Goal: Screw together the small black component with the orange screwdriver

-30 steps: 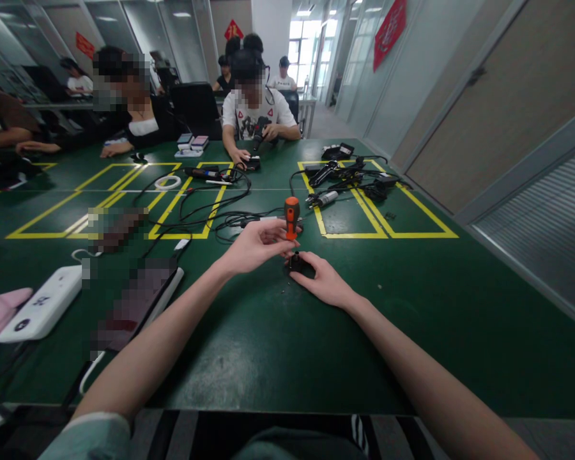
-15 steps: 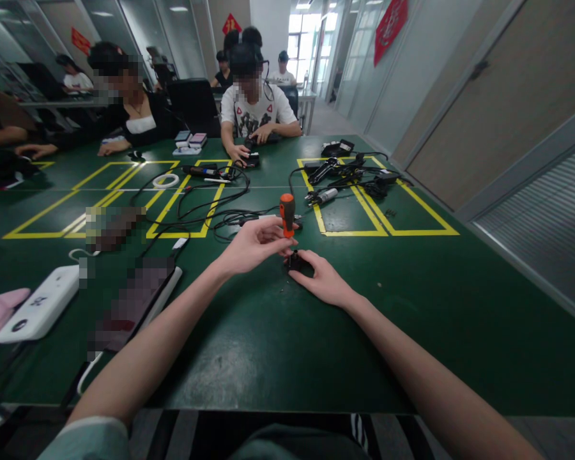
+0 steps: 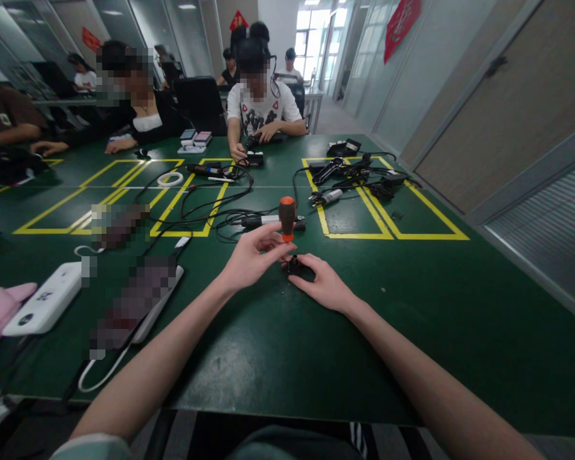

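My left hand [image 3: 252, 259] pinches the lower part of an orange-and-black screwdriver [image 3: 286, 217], which stands upright with its tip down on a small black part [image 3: 295, 266]. My right hand [image 3: 322, 284] lies over that black part on the green table [image 3: 278, 345], fingers curled around it and pressing it down. Both forearms reach in from the near edge.
Black cables [image 3: 206, 204] and tools [image 3: 349, 176] lie inside yellow-taped squares farther back. A white device [image 3: 45, 306] and a pink cloth [image 3: 0, 306] sit at the left. Other people sit along the far and left sides.
The screwdriver and both hands stay in place; the handle has tilted slightly left. The view has shifted a little.
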The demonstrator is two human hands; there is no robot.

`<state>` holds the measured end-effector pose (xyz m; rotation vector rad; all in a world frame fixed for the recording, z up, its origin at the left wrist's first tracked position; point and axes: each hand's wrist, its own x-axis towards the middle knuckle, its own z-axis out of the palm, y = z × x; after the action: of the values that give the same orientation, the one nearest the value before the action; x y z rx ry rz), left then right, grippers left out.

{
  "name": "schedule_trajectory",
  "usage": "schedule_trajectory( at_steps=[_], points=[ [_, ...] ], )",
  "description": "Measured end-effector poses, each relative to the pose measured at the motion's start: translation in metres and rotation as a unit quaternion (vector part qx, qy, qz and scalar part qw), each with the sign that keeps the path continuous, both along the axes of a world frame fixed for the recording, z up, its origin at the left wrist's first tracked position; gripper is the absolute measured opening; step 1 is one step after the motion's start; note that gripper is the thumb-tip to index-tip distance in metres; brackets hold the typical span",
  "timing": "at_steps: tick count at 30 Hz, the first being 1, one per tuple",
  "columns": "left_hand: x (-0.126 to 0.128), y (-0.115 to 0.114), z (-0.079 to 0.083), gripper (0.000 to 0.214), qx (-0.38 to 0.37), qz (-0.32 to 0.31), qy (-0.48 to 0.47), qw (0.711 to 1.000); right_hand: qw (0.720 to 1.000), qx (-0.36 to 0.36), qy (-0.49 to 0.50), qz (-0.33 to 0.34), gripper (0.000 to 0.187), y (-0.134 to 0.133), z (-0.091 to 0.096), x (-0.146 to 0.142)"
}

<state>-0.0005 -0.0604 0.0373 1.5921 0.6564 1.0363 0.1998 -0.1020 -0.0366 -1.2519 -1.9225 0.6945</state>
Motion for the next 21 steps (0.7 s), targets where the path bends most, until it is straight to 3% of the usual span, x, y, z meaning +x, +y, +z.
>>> schedule_trajectory(
  at_steps=[10, 21],
  points=[
    [-0.004, -0.005, -0.010, 0.038, 0.048, 0.073, 0.024, 0.996, 1.000, 0.004, -0.012, 0.017, 0.028, -0.001, 0.001, 0.000],
    [-0.005, -0.006, -0.013, 0.042, 0.050, 0.100, 0.019, 0.994, 0.999, -0.005, -0.020, 0.032, 0.025, 0.000, 0.003, -0.006]
  ],
)
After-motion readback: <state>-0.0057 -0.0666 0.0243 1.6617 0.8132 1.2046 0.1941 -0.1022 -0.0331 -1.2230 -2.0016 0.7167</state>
